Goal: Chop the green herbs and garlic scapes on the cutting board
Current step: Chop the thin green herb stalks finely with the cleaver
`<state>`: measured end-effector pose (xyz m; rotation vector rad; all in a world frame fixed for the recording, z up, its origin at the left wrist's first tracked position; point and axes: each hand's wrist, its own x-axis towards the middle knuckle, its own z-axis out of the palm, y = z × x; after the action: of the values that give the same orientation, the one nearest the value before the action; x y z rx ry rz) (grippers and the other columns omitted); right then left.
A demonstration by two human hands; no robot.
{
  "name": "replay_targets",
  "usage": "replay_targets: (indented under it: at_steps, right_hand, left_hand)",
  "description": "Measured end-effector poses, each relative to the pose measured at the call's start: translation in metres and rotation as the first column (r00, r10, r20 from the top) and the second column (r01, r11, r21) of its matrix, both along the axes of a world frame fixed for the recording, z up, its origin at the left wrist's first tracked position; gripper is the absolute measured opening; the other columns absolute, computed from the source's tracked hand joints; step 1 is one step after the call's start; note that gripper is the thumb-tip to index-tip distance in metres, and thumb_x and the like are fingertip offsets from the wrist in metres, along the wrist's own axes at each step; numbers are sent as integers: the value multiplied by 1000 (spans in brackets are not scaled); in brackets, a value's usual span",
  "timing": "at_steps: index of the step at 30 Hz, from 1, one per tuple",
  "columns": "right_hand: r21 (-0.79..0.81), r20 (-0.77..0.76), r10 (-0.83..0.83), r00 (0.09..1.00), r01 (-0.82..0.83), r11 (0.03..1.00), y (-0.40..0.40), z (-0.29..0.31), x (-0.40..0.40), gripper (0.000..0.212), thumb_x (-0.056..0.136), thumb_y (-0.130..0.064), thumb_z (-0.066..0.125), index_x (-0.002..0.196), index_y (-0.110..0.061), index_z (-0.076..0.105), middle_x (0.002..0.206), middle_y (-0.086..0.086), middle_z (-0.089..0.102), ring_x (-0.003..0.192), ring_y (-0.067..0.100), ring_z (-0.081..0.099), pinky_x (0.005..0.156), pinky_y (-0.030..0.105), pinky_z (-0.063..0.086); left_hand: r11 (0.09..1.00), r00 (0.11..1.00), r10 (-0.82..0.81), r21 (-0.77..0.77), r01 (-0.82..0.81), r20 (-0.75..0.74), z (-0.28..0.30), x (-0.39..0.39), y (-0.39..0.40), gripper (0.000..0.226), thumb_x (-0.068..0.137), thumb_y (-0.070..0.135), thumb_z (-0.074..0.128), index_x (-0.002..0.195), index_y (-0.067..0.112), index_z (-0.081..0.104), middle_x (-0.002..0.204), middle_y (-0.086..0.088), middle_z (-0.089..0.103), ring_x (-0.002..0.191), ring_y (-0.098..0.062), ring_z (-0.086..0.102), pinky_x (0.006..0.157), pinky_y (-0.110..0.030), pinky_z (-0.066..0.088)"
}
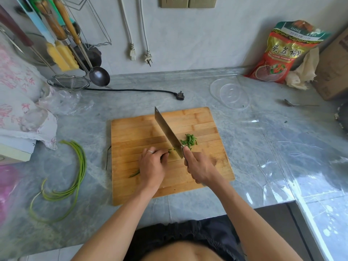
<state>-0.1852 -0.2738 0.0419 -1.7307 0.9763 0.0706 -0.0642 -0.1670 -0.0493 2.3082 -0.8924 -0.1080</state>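
1. A wooden cutting board (pixel 197 127) lies on the grey marble surface (pixel 244 147), in front of the person.
2. The right hand (pixel 200 167) has its fingers wrapped round the handle of a cleaver (pixel 168 131), with the forefinger laid along the blade's spine. The blade slants up and away to the left, with its heel down near the board.
3. The left hand (pixel 152 163), a ring on one finger, has its fingers curled and pinches a bundle of green herbs (pixel 134 174) down on the board. The stalk ends stick out behind the wrist, and the cut end lies just beside the blade.
4. A small heap of chopped herb pieces (pixel 189 140) sits on the board to the right of the blade.
5. Whole garlic scapes (pixel 75 178) lie curved on the surface, left of the board and apart from it.
6. Behind the board lie a black plug (pixel 179 95) with its cord, and a clear plastic lid (pixel 229 94). A red food bag (pixel 280 53) leans against the wall.
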Motion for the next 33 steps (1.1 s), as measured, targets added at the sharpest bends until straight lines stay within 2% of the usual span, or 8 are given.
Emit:
replay_targets:
  at_steps: [7,13,18,21,24,28,33]
  right_hand:
    - [45,-72,-9,997,13,999,7,-6,-1,60,98,-62,23,71,-13,47,54,0,44,43,14,39,41,22,35]
    - [38,-47,-113,993,114,993,-10,-2,-7,58,98,-60,27,71,-12,45,52,0,38,42,17,33,41,23,32]
    - [132,-31,-79,996,83,988,-1,-1,-7,60,95,-66,28,72,-15,49,52,-1,42,41,14,37,42,24,33]
    - [155,-47,-51,998,58,986,7,-3,-4,60,96,-65,27,73,-14,50,52,-1,44,39,13,38,41,23,33]
    - [177,-52,-98,994,106,978,5,-4,-7,59,97,-63,28,74,-12,48,53,1,42,37,12,36,39,22,31]
    - [228,-59,-201,978,209,951,-7,-2,-17,57,97,-62,30,77,-11,47,56,2,38,40,13,32,40,22,28]
    - [179,-35,-184,982,187,966,-11,0,-20,58,98,-62,29,75,-11,46,57,4,38,41,14,32,40,24,30]
  left_hand:
    - [1000,1000,-12,16,12,24,1,0,3,9,86,21,72,93,20,77,87,2,65,83,-23,53,73,-42,46]
    - [1000,1000,-19,-9,19,5,1,0,3,10,86,19,74,94,17,78,88,3,66,83,-20,53,73,-42,48]
    - [1000,1000,13,-5,-13,19,1,0,7,10,86,20,74,95,19,78,88,3,67,83,-19,54,75,-37,46]
    - [1000,1000,5,-11,-5,21,1,-1,10,9,86,20,73,95,19,77,88,2,66,82,-21,55,75,-39,46]
    - [1000,1000,7,-11,-7,17,1,-1,9,7,86,18,74,92,18,77,87,1,66,82,-23,55,74,-40,46]
    - [1000,1000,22,-19,-22,0,0,-3,8,10,86,17,73,95,19,77,88,3,66,83,-20,55,76,-35,42]
    - [1000,1000,11,-10,-11,-6,0,-1,7,10,87,18,72,96,19,77,89,3,66,85,-17,54,76,-27,35]
